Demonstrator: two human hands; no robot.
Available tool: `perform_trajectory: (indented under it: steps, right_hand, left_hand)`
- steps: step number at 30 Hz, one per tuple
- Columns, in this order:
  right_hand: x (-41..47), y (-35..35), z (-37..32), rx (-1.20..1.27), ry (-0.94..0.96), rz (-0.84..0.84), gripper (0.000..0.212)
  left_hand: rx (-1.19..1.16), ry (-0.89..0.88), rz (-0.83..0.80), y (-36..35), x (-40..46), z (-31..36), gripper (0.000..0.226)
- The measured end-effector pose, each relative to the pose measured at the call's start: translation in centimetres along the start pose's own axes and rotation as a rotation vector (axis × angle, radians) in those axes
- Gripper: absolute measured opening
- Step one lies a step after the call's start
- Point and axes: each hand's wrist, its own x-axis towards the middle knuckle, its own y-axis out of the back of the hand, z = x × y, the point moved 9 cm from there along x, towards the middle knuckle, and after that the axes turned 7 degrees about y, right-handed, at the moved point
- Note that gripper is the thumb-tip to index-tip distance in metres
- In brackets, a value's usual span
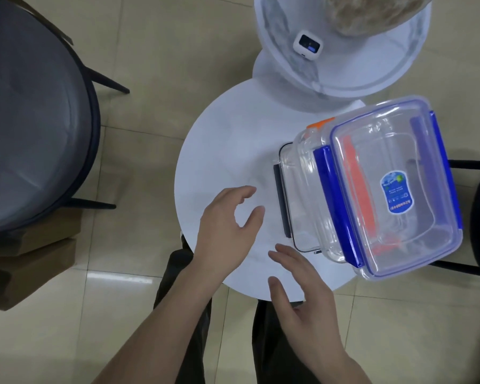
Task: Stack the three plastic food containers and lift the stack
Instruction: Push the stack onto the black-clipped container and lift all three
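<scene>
A dark round chair (34, 128) stands on the tiled floor, well left of the white round table (227, 151). The left hand (227, 225) hovers over the table's near part, fingers (247, 192) spread and curled, holding nothing. Just right of it, the right hand (308, 297) reaches over the table's near edge, fingers (284, 252) loosely spread and empty. On the table's right side sit the stacked containers (372, 189): a blue-clipped container (394, 187) on top, an orange-clipped container (313, 151) beneath, a dark-clipped container (284, 195) lowest.
</scene>
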Motion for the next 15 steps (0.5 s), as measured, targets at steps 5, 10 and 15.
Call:
perform_trajectory:
  steps: [5,10,15]
  right_hand:
    - [-0.7,-2.0,4.1,-0.02,-0.18,-0.047,0.036]
    - [-0.4,-3.6,6.3,-0.085,-0.307,-0.095,0.034]
    - [0.5,-4.5,8.9,0.105,-0.5,0.034,0.023]
  left_hand:
    - [-0.035,0.044,-0.047,-1.5,1.3,-1.2,0.034]
    - [-0.088,0.123,-0.091,-2.9,2.5,-3.1,0.032]
    - [-0.154,0.22,-0.109,-4.6,4.2,-4.6,0.03]
